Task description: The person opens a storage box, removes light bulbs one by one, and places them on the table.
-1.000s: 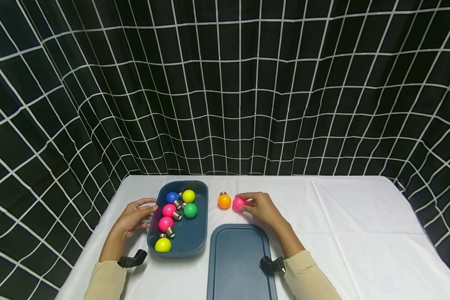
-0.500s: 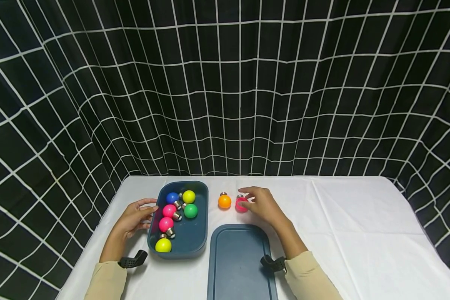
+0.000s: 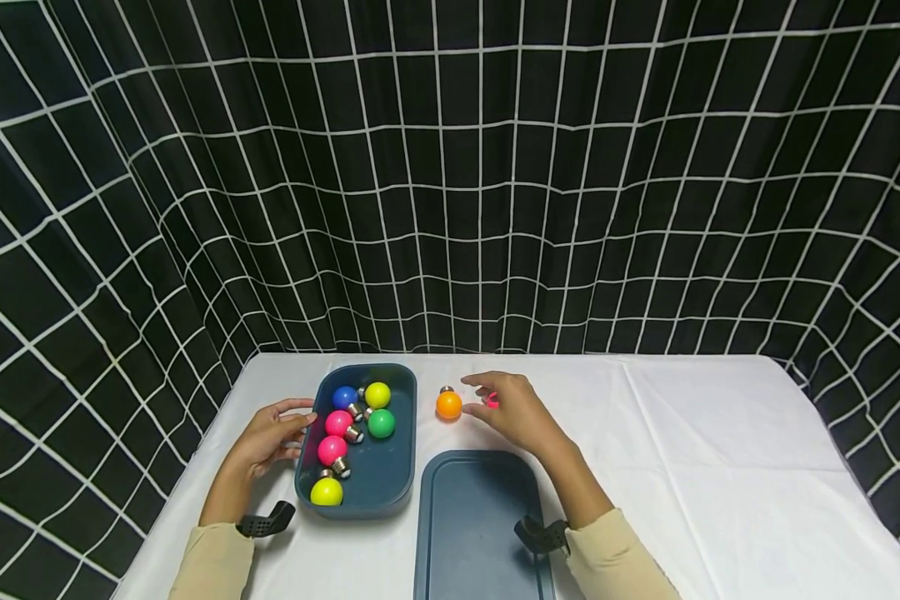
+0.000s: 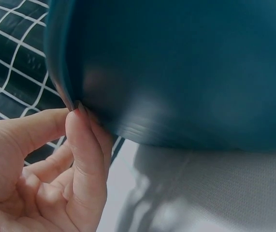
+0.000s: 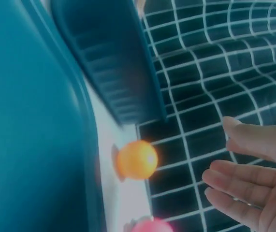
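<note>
My left hand (image 3: pixel 268 438) pinches the left rim of a dark blue plastic container (image 3: pixel 386 475); the left wrist view shows thumb and fingers (image 4: pixel 85 152) meeting over that rim. Inside lie several coloured light bulbs: a blue bulb (image 3: pixel 344 397), a green bulb (image 3: pixel 381 423), two pink and two yellow. To the container's right, an orange bulb (image 3: pixel 448 406) rests on the white cloth, screw base pointing away. My right hand (image 3: pixel 519 414) has thumb and fingers spread just right of it, holding nothing. Behind that hand sits a pink bulb (image 3: pixel 493 400), mostly hidden, showing partly in the right wrist view.
A flat blue lid (image 3: pixel 474 525) lies on the white tablecloth (image 3: pixel 690 467), right of the container and under the right wrist. Black curtain with a white grid (image 3: pixel 495 208) encloses the back and sides of the table.
My right hand has let go of the pink bulb, leaving it on the cloth, and moved slightly left with fingers spread toward the orange bulb. My left hand stays on the container.
</note>
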{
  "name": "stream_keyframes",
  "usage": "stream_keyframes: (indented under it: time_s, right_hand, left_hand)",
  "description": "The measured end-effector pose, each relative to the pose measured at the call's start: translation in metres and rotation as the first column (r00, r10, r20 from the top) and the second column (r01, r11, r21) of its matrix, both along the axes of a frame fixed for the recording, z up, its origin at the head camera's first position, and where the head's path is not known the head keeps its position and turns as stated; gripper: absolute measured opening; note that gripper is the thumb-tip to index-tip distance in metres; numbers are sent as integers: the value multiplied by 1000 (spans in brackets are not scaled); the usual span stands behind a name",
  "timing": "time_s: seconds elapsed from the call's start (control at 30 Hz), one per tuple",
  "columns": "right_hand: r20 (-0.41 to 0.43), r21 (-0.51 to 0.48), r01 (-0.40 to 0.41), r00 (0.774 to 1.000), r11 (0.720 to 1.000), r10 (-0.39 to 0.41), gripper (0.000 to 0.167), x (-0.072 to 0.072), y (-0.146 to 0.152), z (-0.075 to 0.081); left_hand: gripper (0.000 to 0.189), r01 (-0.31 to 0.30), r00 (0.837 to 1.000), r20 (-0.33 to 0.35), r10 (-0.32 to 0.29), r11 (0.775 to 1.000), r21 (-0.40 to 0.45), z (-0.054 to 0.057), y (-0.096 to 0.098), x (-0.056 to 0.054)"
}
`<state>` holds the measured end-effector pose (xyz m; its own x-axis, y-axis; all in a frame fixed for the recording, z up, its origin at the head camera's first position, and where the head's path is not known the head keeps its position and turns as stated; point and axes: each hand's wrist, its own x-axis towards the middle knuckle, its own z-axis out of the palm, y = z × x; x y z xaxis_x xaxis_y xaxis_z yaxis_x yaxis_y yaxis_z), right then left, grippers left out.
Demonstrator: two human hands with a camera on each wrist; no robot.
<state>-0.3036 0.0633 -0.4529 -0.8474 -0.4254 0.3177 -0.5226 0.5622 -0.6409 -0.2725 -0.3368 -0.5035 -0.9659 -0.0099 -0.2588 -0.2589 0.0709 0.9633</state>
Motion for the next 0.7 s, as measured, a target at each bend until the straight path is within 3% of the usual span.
stream_keyframes:
  time_s: [0.23,0.7]
  right_hand:
    - [2,-35,-87,996,996,87,38,16,-18,12]
    - [6,88,-248,969,965,249,42,33,-55,28]
  left_hand:
    - [55,-1,1000,-3,1,1000,-19,2,-3,2]
    - [56,11,1000,4,-10,1000,-20,1,-1,0]
